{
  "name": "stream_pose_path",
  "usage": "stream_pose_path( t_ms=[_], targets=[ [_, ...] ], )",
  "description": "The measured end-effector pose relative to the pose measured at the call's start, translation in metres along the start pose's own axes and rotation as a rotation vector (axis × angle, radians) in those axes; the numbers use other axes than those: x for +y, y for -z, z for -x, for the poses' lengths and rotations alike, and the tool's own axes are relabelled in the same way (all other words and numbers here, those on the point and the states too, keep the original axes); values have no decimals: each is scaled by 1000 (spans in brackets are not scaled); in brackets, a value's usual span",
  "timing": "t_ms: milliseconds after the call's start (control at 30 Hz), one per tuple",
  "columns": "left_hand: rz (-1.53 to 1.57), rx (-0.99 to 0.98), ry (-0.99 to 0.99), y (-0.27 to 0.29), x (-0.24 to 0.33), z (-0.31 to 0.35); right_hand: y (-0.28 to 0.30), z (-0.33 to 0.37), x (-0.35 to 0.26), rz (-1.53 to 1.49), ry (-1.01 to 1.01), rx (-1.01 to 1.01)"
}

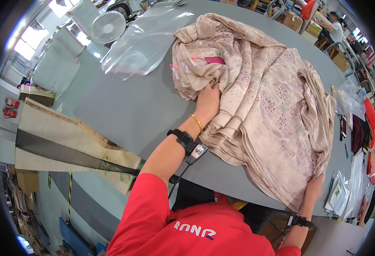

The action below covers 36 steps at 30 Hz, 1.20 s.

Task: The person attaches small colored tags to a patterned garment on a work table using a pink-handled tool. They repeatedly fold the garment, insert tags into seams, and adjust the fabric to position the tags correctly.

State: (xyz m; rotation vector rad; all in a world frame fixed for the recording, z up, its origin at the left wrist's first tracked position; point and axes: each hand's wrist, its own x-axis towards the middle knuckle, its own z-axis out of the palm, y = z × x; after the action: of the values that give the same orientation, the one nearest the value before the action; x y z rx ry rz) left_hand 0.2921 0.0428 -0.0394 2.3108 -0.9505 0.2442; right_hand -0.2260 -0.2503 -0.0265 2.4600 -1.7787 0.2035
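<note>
A large heap of beige-pink patterned fabric (277,100) lies in folds across the grey table, its near edge drooping over the table's front. My left hand (209,99) reaches into the bunched part at the left and is closed on a fold, the fingertips partly tucked in the cloth. At the lower right corner of the heap, my right hand (314,187) holds the fabric's edge, with some fingers hidden by the cloth. A magenta strip (215,60) and small pink clips or tags show on the bunched part.
Clear plastic sheeting (142,47) lies on the grey table (123,106) at the far left, near a white fan (108,27). Plastic bags (337,194), pens and a red item sit along the right edge. A person (336,30) is in the far right background.
</note>
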Motion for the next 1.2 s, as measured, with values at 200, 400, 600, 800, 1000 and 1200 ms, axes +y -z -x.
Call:
stream_pose_path(
  t_ms=[200, 400, 600, 800, 1000, 1200],
  targets=[
    [120, -102, -138, -40, -7, -67, 16, 38, -38, -61, -2, -73],
    [-94, -127, -120, -74, -100, -181, 48, 78, -116, -218, -79, -239],
    [-217, 198, -501, -2, -27, -201, 51, 83, -170, -588, 127, -197],
    [43, -544, -971, 8, 86, -12, 41, 83, -164, -865, 73, -312],
    [-75, -548, -927, -8, 44, -25, 49, 125, -161, -1357, -184, -991],
    [-372, -479, -784, 38, 57, 2, 74, 163, -117, -1584, -342, -1125]
  ],
)
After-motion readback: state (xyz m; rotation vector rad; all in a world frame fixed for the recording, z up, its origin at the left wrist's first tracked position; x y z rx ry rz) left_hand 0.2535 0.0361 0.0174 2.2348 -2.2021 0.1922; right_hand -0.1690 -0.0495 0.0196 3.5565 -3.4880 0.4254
